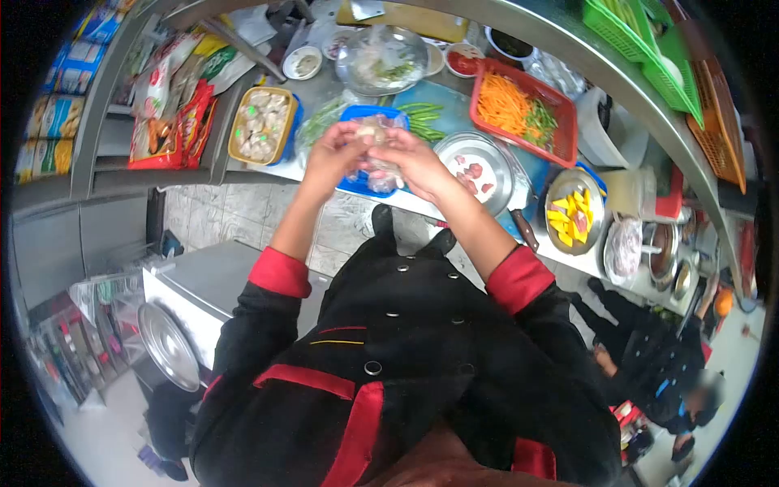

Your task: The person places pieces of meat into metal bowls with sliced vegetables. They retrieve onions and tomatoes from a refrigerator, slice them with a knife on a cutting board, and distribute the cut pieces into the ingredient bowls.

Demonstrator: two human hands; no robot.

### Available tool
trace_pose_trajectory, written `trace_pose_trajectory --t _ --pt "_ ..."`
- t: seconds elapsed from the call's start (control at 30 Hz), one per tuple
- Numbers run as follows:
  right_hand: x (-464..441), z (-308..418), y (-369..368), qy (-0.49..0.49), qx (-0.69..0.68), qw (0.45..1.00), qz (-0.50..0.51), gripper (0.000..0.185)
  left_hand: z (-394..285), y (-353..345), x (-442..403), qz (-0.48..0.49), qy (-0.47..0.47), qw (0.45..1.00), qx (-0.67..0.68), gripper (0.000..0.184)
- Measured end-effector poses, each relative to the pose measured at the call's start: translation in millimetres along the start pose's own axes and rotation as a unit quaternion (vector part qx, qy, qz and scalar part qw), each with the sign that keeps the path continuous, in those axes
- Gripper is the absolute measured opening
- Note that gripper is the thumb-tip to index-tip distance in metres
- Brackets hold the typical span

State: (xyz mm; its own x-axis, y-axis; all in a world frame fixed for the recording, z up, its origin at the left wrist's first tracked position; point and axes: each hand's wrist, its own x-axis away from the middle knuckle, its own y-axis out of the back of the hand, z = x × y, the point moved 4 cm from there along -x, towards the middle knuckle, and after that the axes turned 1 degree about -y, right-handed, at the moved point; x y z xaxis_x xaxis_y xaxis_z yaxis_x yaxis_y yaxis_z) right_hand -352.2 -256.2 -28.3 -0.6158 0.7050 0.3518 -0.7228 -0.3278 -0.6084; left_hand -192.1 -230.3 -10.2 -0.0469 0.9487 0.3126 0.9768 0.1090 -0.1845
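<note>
Both hands meet over a blue tray [349, 183] at the counter's front edge. My left hand [334, 154] has its fingers closed on a clear plastic bag [378, 172] with pale contents. My right hand [414, 162] grips the same bag from the other side, fingertips close to the left ones. What lies inside the bag is too small to tell. Right of the hands is a metal plate [497, 195] with pieces of raw meat [475, 172]. Green beans [422, 122] lie behind my right hand.
A yellow container [235, 144] of wrapped pieces stands left. To the right are a red basket [568, 146] of shredded carrot, a knife [525, 230] and a bowl [556, 191] of yellow pieces. A metal shelf [649, 105] arches overhead. Another person [657, 357] is at lower right.
</note>
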Motion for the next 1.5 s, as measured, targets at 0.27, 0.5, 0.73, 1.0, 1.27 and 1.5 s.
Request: trace_pose_trajectory --t 0.27,0.5,0.73,1.0,1.27,1.5 --pt "-121.2 12.3 -114.7 -0.034 0.086 0.992 0.080 0.040 -49.7 237.1 -11.9 -0.250 -0.044 0.879 -0.404 0.027" --pt "-208.6 6.9 -179.0 -0.009 0.142 0.987 0.072 0.034 2.5 266.0 -44.8 -0.085 -0.076 0.690 -0.715 0.053" --pt "-254.7 -49.2 -182.2 0.026 0.363 0.931 0.002 0.042 -56.3 286.4 18.3 -0.132 -0.160 0.822 -0.531 0.044" --pt "-181.3 -29.7 -185.7 0.107 0.480 0.867 0.085 0.058 -64.6 261.0 24.2 -0.089 -0.084 0.981 -0.150 0.031" --pt "-55.6 9.2 -53.4 -0.096 0.400 0.910 0.048 0.070 -48.5 91.2 -15.1 0.168 -0.097 0.973 -0.123 0.036" --pt "83.8 11.2 43.8 0.066 0.417 0.870 -0.254 0.051 2.4 -77.4 -40.5 0.319 -0.204 0.902 -0.206 0.023"
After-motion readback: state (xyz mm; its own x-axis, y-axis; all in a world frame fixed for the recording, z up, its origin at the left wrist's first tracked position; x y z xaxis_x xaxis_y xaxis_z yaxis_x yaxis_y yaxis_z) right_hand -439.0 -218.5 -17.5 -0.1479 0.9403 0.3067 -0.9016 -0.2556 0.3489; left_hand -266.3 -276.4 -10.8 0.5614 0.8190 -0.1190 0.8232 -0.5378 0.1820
